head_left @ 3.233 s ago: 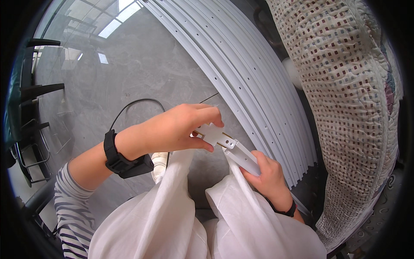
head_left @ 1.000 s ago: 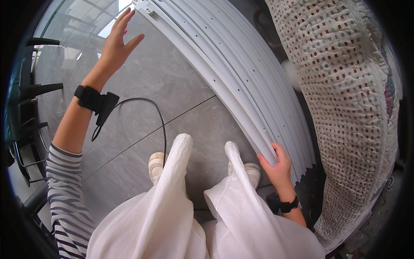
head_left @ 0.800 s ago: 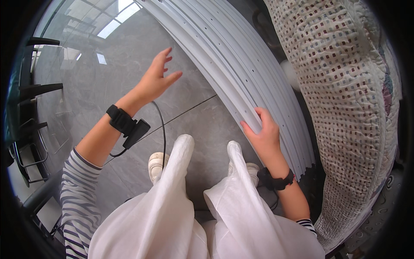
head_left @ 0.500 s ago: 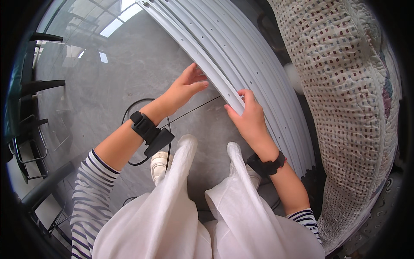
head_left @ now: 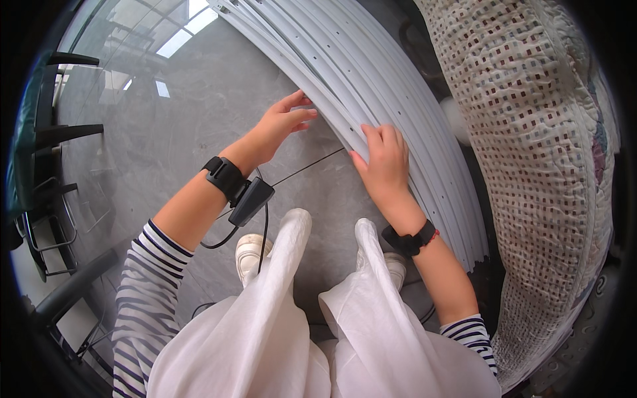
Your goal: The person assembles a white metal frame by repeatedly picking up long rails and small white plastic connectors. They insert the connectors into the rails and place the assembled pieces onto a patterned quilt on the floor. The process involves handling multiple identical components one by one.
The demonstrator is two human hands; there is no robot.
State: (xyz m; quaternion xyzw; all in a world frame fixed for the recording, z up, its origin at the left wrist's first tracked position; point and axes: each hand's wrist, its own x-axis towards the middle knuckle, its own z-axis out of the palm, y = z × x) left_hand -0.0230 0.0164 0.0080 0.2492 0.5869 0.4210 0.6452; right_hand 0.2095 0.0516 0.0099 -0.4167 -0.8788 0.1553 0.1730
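Note:
Long white strips (head_left: 424,146) with small holes lie side by side in a stack, bending across the fisheye view. The strip nearest me (head_left: 325,106) sits at the left edge of the stack, slightly apart from its neighbours toward the far end. My right hand (head_left: 387,162) grips this strip at its near end, fingers over the top and thumb at the left side. Beside the same strip's left edge, my left hand (head_left: 277,129) has its fingers apart and holds nothing. Whether its fingertips touch the strip, I cannot tell.
A quilted, checked cover (head_left: 524,132) drapes over something long on the right. Grey glossy tiles (head_left: 199,113) form the floor. Dark chair legs (head_left: 70,136) stand at the left. A black cable (head_left: 264,232) hangs from the device on my left wrist, near my shoe (head_left: 251,255).
My right hand has shifted slightly away from me along the strip, its fingers now lying more over the top. The strip looks turned a little. My left hand has moved slightly away from me.

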